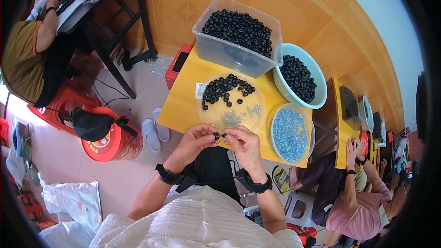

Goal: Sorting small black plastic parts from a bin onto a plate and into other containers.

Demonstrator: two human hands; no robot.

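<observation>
My left hand point(195, 140) pinches a small black ring point(216, 136) between thumb and fingers at the near edge of the yellow table point(183, 96). My right hand point(243, 144) is just beside it, fingertips closed on another small black piece point(224, 135). Both hands hover over the near rim of a clear round plate point(257, 93) that carries a heap of black rings point(226, 88) and a scatter of small silver parts point(233, 118).
A clear bin point(216, 48) and a pale blue bowl point(317, 73) hold many black rings. A clear bowl point(290, 134) holds small blue-grey parts. A red bucket point(112, 140) and slippers point(155, 131) are on the floor at left. Other people work at left and right.
</observation>
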